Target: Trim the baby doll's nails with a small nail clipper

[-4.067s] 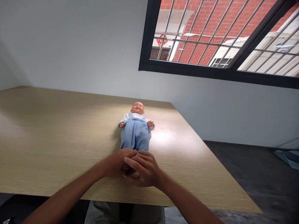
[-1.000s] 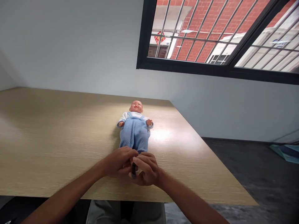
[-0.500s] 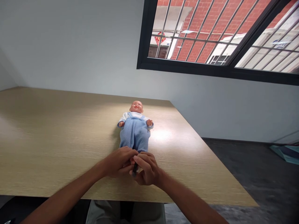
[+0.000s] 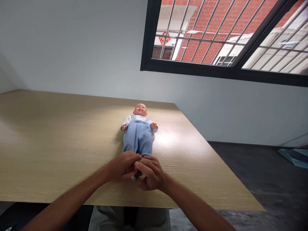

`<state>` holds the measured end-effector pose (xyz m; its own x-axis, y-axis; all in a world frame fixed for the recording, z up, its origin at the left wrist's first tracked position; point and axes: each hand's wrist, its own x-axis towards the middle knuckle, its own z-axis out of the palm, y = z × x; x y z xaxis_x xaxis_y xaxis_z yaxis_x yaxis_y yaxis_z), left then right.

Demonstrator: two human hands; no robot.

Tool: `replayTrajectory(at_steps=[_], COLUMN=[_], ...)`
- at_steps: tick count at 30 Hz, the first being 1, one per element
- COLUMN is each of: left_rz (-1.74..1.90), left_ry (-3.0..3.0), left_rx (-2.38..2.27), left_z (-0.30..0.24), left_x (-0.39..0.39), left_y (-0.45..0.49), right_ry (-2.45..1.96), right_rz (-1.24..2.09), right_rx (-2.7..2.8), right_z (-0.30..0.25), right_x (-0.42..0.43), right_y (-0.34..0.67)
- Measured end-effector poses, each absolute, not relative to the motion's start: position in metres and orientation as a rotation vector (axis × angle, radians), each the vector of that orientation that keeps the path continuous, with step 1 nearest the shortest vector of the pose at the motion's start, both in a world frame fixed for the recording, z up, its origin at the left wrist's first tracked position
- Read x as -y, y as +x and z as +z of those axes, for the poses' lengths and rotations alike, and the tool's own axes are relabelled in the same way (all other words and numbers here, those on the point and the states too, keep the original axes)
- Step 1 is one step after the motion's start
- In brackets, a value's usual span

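Observation:
A baby doll [image 4: 138, 136] in blue overalls and a white top lies on its back on the table, head toward the wall. My left hand [image 4: 124, 166] curls closed around one of the doll's feet, which is mostly hidden by the fingers. Against that same spot, my right hand [image 4: 150, 173] pinches a small dark slim tool [image 4: 137, 175] with silvery bands at its near end. Its far end is covered by my fingers, so its exact kind does not show. Both hands touch each other at the doll's feet.
The pale wood table [image 4: 60, 144] runs to a grey wall [image 4: 72, 48]. Its right edge slants past a dark floor [image 4: 240, 166]. A barred window [image 4: 216, 35] is above. My lap [image 4: 130, 218] is under the near edge.
The near end of the dark tool has swung left in my right hand, so it tilts more. Both hands stay at the doll's feet, and the doll lies as before.

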<state>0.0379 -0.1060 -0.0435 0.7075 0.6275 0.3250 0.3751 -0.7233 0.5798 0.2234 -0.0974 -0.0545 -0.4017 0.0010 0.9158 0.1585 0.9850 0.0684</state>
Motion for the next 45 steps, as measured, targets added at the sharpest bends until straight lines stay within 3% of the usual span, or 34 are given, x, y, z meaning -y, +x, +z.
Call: replayTrajectory(at_steps=[45], left_rz=[0.691], left_ry=[2.441], left_rx=[-0.807], left_z=[-0.0406], left_x=[0.1075], left_y=[0.0392], right_ry=[-0.025], right_rz=[-0.142], right_rx=[2.030], right_z=[-0.0496], right_x=[0.0965], right_y=[0.2200])
